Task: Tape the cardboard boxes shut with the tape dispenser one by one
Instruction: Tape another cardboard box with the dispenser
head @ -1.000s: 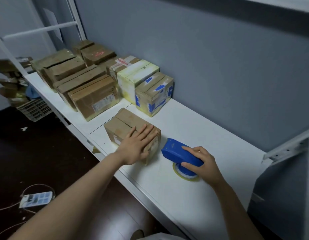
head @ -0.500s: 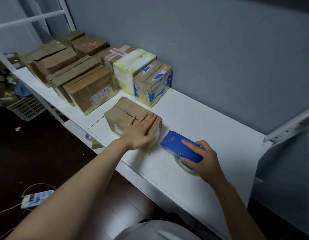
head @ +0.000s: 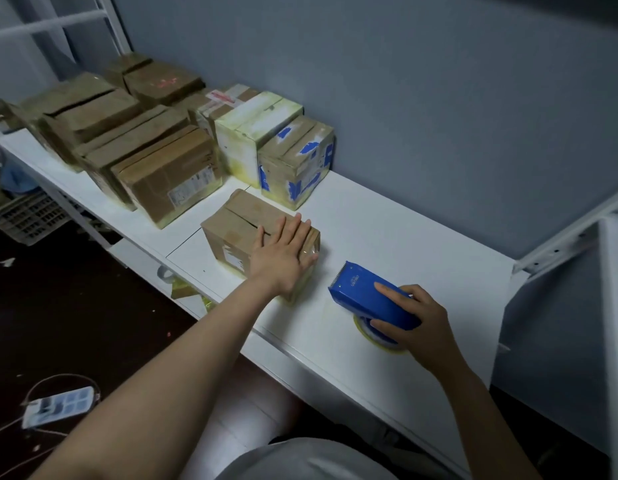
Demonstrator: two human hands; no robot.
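Observation:
A small brown cardboard box (head: 238, 223) stands on the white table (head: 387, 237), its top flaps meeting along a dark seam. My left hand (head: 283, 252) lies flat on the box's near right end, fingers spread. To the right of the box, my right hand (head: 413, 318) grips a blue tape dispenser (head: 364, 294) that rests on the table. Its toothed edge points toward the box, and a roll of tape (head: 377, 337) shows beneath it. A hand's width of table separates dispenser and box.
Several more cardboard boxes (head: 169, 174) crowd the table's far left, one with blue tape patches (head: 300, 157). A grey wall runs behind. A white metal frame (head: 612, 306) stands at right. On the dark floor lie a power strip (head: 58, 407) and a plastic crate (head: 27, 216).
The view has shifted slightly. My left hand stays flat on the small box and my right hand stays on the dispenser, which sits a little farther from the box.

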